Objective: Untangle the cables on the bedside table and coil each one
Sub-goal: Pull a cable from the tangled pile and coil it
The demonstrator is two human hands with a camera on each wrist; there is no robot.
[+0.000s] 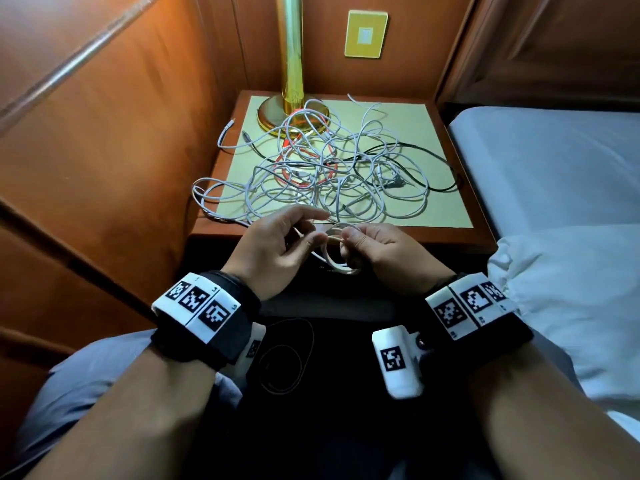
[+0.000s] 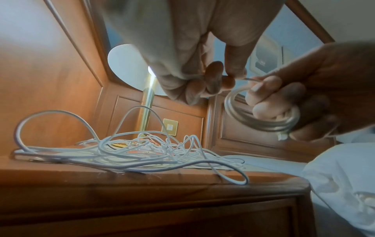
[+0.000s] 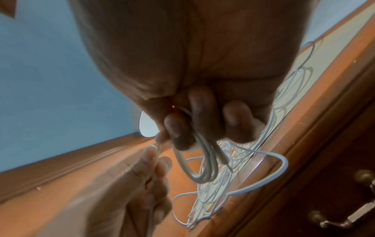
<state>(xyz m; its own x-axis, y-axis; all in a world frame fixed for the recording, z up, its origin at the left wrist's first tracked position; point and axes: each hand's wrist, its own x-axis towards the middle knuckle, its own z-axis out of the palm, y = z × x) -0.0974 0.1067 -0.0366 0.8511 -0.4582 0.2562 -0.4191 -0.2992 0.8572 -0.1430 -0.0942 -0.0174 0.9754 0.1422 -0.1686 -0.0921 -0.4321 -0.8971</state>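
My right hand (image 1: 377, 251) fingers curled around a small white coil (image 1: 337, 251), my left hand (image 1: 277, 244) pinching its loose end, tangled cables (image 1: 322, 168) behind on the bench (image 1: 446, 233), at its front edge.

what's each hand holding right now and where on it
The right hand grips a small coil of white cable, fingers through its loops. The left hand pinches that cable's free strand beside the coil.

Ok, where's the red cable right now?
In the head view the red cable lies mid-table, buried in the white cable tangle just in front of the brass lamp base, well beyond both hands.
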